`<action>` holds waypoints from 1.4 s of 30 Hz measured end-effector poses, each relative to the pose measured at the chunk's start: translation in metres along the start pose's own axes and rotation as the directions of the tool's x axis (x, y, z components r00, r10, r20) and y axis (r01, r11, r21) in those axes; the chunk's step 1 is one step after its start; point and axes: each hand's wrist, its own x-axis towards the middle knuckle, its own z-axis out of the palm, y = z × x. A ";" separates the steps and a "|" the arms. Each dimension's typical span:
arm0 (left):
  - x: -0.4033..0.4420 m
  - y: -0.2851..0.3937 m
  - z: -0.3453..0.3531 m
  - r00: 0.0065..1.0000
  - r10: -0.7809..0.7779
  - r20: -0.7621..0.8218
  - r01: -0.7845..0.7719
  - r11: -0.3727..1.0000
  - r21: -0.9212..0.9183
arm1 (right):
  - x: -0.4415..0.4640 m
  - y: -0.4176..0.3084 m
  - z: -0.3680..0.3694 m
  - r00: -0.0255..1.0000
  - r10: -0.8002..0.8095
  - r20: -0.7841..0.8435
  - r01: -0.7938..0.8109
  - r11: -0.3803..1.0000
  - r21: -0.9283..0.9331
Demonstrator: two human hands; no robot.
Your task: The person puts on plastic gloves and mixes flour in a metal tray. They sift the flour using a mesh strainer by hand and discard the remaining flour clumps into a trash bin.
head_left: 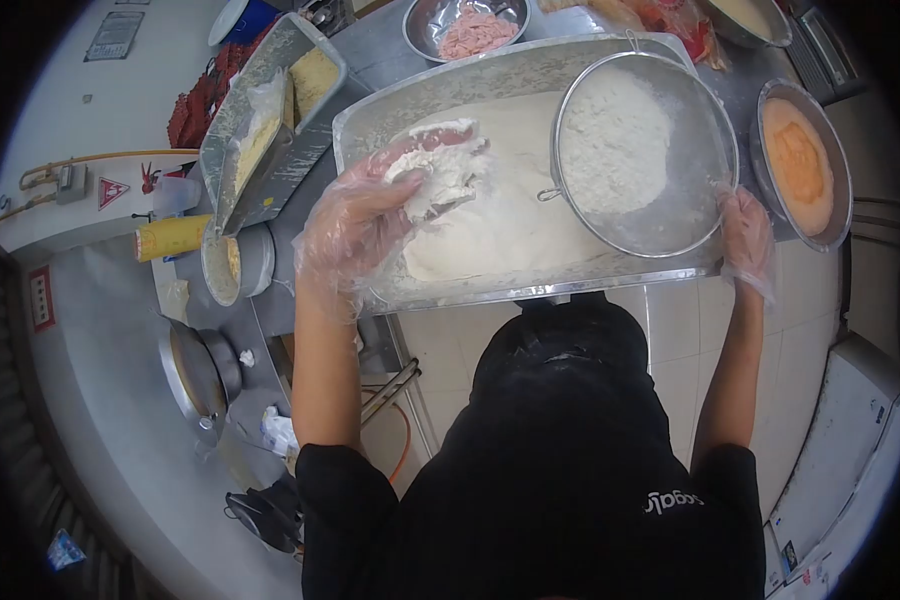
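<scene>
My left hand (pixel 370 205), in a clear plastic glove, curls around a ragged white flour-covered clump (pixel 444 178). Whether something lies under the flour I cannot tell. This hand is raised over the left part of a large grey tub (pixel 370 115), which holds a bed of white flour (pixel 510 225). On the right, a round metal sieve (pixel 705 130) with white flour (pixel 618 140) in it sits over the tub. My right hand (pixel 748 238), gloved too, grips the sieve's rim at its lower right, beside the tub's corner.
Behind the tub stands a metal bowl (pixel 410 30) of pale pink meat strips (pixel 477 35). To the right is a bowl with orange contents (pixel 798 160). A grey bin (pixel 215 150) with yellowish crumbs and a white container (pixel 258 262) stand to the left.
</scene>
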 end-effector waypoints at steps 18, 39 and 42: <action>0.043 -0.055 -0.049 0.807 -0.032 -0.589 0.590 0.059 0.805 | 0.003 0.004 0.001 1.000 -0.024 0.016 0.025 0.996 -0.086; 0.020 -0.081 -0.040 0.792 0.562 -0.236 -0.041 0.436 0.899 | 0.030 -0.096 0.091 0.814 -0.459 0.355 0.503 0.863 -0.038; 0.056 -0.098 -0.042 0.747 0.572 -0.340 0.217 0.273 0.937 | 0.020 -0.124 0.099 0.825 -0.435 0.361 0.487 0.871 -0.066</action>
